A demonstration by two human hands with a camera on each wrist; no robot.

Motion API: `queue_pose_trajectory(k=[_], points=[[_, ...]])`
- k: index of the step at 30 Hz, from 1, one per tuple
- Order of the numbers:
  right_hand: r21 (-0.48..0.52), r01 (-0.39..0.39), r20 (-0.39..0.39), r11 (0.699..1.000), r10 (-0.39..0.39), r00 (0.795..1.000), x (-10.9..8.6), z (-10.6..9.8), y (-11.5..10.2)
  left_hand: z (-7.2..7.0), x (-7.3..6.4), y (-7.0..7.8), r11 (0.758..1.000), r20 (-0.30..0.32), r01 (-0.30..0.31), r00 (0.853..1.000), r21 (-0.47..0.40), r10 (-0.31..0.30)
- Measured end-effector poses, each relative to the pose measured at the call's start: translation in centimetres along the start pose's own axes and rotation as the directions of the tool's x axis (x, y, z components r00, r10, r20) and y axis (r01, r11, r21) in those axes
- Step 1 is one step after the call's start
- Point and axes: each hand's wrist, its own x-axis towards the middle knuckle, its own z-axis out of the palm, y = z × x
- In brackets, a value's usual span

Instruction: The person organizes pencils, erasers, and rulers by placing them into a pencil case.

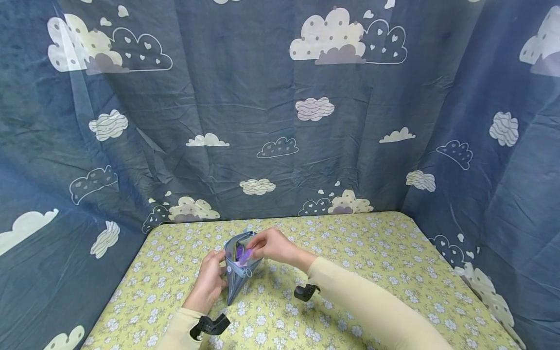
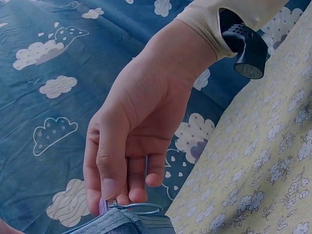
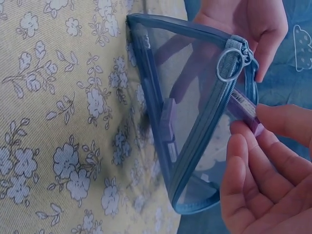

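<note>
A blue see-through mesh zip pouch (image 1: 238,277) stands tilted over the table with its top unzipped. My left hand (image 1: 210,282) holds its left side; in the right wrist view, that hand's fingers show through the mesh. At the mouth, my right hand (image 1: 273,244) pinches a small purple stick with a printed label (image 3: 246,113) between thumb and fingers. Part of the stick lies inside the opening. Through the mesh I see a long dark pencil-like thing (image 3: 152,73) and a small purple block (image 3: 167,119). A zip ring (image 3: 229,65) hangs at the pouch's edge.
A yellow flowered cloth (image 1: 372,272) covers the table. Dark blue curtains with cloud prints (image 1: 245,97) hang behind it and at both sides. Black wrist cameras sit on the left sleeve (image 1: 175,330) and the right sleeve (image 1: 367,296).
</note>
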Motion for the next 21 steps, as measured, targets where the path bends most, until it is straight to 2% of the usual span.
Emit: queue_pose_trajectory(k=[9,21], points=[[-0.019,0.006,0.032,1.0,-0.006,0.999,0.4,0.9,-0.3,-0.1,0.1,0.0,1.0,-0.009,-0.006,1.0,-0.012,0.006],[-0.04,-0.016,0.039,0.999,0.018,0.999,1.2,1.7,-0.5,-0.3,0.2,-0.1,1.0,-0.02,0.006,1.0,-0.024,-0.007]])
